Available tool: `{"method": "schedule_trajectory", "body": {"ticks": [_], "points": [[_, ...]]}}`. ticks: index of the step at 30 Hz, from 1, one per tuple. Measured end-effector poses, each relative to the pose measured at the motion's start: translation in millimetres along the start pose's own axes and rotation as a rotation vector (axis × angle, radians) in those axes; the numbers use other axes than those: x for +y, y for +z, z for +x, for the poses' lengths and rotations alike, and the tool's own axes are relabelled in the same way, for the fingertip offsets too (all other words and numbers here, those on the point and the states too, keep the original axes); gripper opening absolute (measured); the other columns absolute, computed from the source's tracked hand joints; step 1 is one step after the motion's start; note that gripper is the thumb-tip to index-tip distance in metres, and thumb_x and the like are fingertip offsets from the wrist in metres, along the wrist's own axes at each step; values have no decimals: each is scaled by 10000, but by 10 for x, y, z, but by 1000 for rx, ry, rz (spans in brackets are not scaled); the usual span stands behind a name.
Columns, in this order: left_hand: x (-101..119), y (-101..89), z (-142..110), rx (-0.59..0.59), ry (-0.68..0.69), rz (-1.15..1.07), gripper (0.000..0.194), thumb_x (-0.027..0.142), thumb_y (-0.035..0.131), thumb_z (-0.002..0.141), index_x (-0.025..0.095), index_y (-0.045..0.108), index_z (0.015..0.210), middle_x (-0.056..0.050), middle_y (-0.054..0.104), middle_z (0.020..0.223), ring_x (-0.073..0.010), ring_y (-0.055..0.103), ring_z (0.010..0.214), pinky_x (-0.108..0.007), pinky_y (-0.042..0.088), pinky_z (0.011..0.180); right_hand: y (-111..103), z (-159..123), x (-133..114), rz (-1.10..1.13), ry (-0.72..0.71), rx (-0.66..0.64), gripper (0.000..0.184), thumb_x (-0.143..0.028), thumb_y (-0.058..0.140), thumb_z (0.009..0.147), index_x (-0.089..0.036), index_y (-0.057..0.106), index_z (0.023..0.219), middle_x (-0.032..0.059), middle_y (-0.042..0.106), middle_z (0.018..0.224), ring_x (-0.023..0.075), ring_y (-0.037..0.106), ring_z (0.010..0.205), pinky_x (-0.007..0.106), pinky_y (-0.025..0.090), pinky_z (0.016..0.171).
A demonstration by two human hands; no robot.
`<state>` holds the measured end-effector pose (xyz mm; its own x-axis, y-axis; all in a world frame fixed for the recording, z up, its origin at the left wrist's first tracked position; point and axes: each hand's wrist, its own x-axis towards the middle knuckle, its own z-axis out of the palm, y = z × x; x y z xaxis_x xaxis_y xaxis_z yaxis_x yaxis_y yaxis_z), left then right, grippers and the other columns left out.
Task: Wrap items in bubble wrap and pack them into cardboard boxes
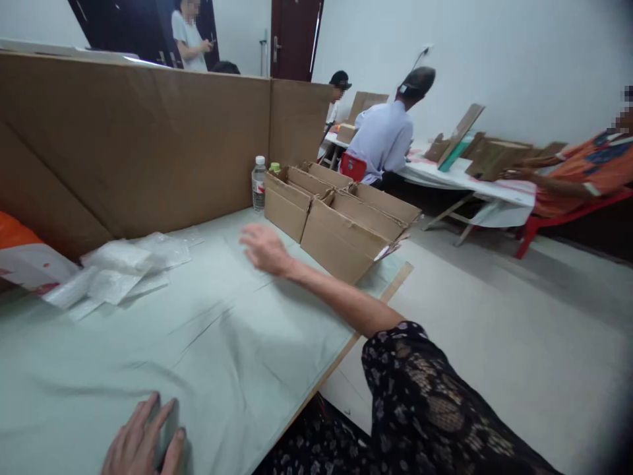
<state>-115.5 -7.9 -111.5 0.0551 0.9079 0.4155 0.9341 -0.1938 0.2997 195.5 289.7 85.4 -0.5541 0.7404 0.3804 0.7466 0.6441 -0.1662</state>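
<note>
My right hand reaches out over the pale green cloth that covers the table, fingers spread and holding nothing, just short of the open cardboard boxes. My left hand lies flat at the near edge of the table, its fingers resting on a small dark object that I cannot make out. A pile of clear plastic bags lies on the cloth to the left of my right hand.
A tall cardboard partition walls the far side. A water bottle stands beside the boxes. An orange and white bag sits at far left. Other people sit at a white table behind, with more cardboard on it.
</note>
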Motion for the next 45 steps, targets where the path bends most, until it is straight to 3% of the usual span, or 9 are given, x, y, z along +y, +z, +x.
{"method": "schedule_trajectory", "body": {"ticks": [5,10,16,21,25,29,32,37,45], "points": [[255,-46,115,39,9,92,386,392,550,918,283,621,1281,-117,610,1412,-360,583,1265,-509,477,944,-706,359,911,-412,412,72,481,-122,565,888,-22,541,1358,265,558,1408,375,462,1309,484,344,1037],[476,-148,195,97,-51,34,322,373,535,940,242,646,1212,-130,651,1350,-340,579,1273,-493,464,980,-832,546,1219,-447,572,-160,344,-125,599,872,-18,693,1186,243,728,1119,332,646,1060,400,420,894],[560,-194,238,142,-149,-106,283,402,575,914,272,702,1131,-94,697,1287,-323,619,1232,-507,491,1001,-815,297,726,-417,191,-168,231,-237,581,927,-141,747,1056,138,772,955,259,672,911,390,388,891],[682,-376,321,107,-511,-293,458,522,610,865,321,639,1276,-60,612,1417,-309,614,1242,-371,600,727,-804,-153,2,-24,-343,-105,166,-251,586,955,-172,729,921,67,753,828,199,637,816,391,376,943],[735,-532,411,176,-717,-390,703,625,693,740,273,561,1334,-100,644,1319,-350,627,1206,-547,525,1028,-803,-450,-307,387,-503,63,240,-422,620,974,-201,714,979,48,761,931,194,668,896,402,418,1003],[718,-591,413,294,-828,-554,720,562,775,674,225,548,1269,-115,656,1241,-338,622,1210,-557,453,1109,-543,-642,-214,699,-101,314,228,-420,599,976,-224,713,1000,84,730,1178,231,656,1121,411,467,1010],[719,-564,381,311,-839,-630,648,491,794,680,241,560,1230,-86,660,1219,-287,642,1172,-462,492,1077,-143,-791,-157,926,209,121,308,-472,587,964,-220,707,1094,87,715,1199,241,654,1104,400,500,968],[729,-514,470,284,-916,-676,551,510,787,654,237,575,1083,-55,687,1069,-264,685,1027,-394,553,923,380,-990,-419,1128,256,-265,499,-601,508,970,-197,673,1213,80,702,1163,241,630,1086,375,490,967],[541,-388,1364,239,-668,-731,507,417,704,715,211,549,1152,-74,646,1172,-232,660,1044,-372,537,923,710,-750,-403,1201,467,35,547,-689,435,955,-220,705,1030,59,707,1018,213,612,909,353,518,837]]}}
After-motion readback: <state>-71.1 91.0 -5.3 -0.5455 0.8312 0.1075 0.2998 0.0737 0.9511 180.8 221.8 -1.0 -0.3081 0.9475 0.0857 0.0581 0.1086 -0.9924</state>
